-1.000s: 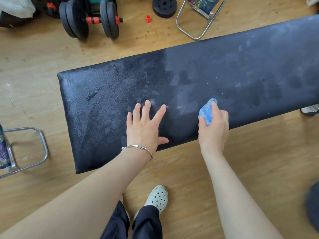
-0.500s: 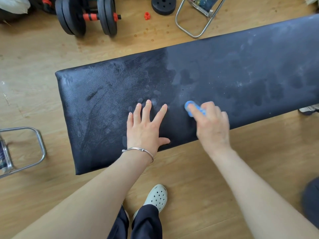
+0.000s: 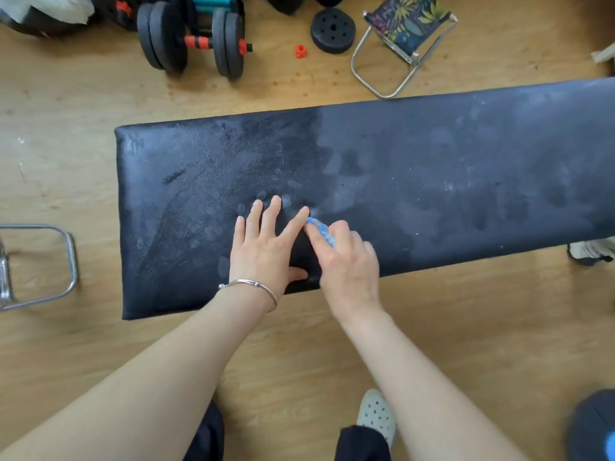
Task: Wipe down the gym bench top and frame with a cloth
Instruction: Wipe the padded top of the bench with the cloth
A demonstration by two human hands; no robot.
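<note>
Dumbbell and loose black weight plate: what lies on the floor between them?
A small red plastic piece on the wooden floor, in the head view.

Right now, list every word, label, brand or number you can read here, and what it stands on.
No readable text anywhere.
The bench top: only smears and fingerprints.
The blue cloth: no print visible.
The folding stool: leaf pattern, no letters.
The dumbbell and loose weight plate: any markings too small and blurred to read.
</note>
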